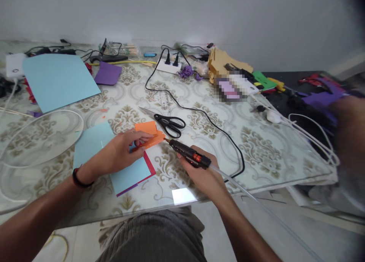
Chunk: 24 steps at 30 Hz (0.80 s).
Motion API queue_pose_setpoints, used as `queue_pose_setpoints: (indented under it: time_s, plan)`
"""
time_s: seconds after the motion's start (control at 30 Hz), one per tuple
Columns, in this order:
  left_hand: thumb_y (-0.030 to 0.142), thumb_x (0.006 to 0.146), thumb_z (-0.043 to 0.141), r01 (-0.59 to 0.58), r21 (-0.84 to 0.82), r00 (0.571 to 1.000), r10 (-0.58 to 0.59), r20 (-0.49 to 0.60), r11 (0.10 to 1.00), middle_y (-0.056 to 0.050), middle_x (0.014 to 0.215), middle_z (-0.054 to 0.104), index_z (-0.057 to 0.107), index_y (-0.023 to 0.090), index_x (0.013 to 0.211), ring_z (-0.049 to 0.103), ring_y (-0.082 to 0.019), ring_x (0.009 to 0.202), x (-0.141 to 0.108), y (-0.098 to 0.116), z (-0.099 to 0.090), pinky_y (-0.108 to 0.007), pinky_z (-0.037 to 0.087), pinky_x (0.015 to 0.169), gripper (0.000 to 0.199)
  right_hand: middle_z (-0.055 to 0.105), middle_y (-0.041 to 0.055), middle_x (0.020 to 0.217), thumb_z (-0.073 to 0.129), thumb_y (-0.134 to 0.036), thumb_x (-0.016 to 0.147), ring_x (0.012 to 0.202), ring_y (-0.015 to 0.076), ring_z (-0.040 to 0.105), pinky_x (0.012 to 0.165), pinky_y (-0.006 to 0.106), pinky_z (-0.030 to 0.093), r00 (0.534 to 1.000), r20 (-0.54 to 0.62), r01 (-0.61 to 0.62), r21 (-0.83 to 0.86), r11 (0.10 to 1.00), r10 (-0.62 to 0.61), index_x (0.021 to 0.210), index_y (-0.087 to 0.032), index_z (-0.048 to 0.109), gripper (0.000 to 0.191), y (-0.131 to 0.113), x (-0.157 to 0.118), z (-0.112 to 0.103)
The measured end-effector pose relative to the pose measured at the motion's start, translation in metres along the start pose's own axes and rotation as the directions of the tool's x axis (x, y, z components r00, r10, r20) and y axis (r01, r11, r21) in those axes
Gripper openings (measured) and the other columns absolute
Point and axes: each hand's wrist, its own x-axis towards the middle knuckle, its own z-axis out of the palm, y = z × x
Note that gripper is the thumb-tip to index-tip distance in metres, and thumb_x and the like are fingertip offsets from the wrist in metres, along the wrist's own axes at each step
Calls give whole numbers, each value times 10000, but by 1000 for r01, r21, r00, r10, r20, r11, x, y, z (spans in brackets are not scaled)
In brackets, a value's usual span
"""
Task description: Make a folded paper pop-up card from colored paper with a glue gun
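Note:
In my right hand (201, 174) is a black hot glue gun (185, 151), with a long clear glue stick (251, 197) trailing out of its back. Its nozzle tip meets the right end of an orange paper strip (155, 139). The fingers of my left hand (122, 150) are closed on that strip's left part. Just behind it lies a small orange paper piece (145, 128). Beneath my left hand is light blue paper (131, 174), with a red sheet (150, 165) showing from under it. Black-handled scissors (168, 123) rest beyond the strip, blades toward the left.
A power strip (169, 66) with plugs stands near the wall, and a black cord (205, 115) loops to the right. At the back left lie a large light blue sheet (61, 79) and purple paper (108, 73). A person's blurred arm (350, 129) shows at the right.

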Motion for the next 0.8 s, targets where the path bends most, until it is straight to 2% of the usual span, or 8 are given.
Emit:
queue_pose_setpoints:
  time_s: [0.27,0.4,0.63,0.8]
  plan:
    - [268,909,562,-24,-2,1000,24,-2,1000,-60,1127,818,762,226,1279,755,-227,948,0,-2,0,-325,589,812,422,540,-41,598,655,-337,852,573,166,507,556,288,373,997,76,13,12,1000,-14,659,-255,524,248,-8,-1,0]
    - [260,924,572,-41,-7,999,41,1,999,-53,1128,823,763,220,1270,752,-218,964,0,-3,0,-336,589,889,397,537,-33,610,650,-334,868,607,179,525,603,301,397,993,100,65,37,997,-69,644,-257,496,282,-12,-2,5]
    - [271,932,590,-36,-36,999,35,-14,999,-61,1204,819,762,223,1261,758,-236,1072,-1,-6,1,-350,589,976,374,566,-17,667,633,-222,819,666,185,562,654,313,413,976,139,164,44,985,-169,660,-260,452,244,-20,-3,14]
    - [297,939,585,-24,-44,1000,24,2,999,-67,1210,820,763,220,1248,760,-235,1076,0,-1,-3,-354,590,989,364,558,-10,689,639,-211,853,683,187,568,656,318,418,952,177,239,84,967,-250,669,-259,426,286,-20,-6,20]
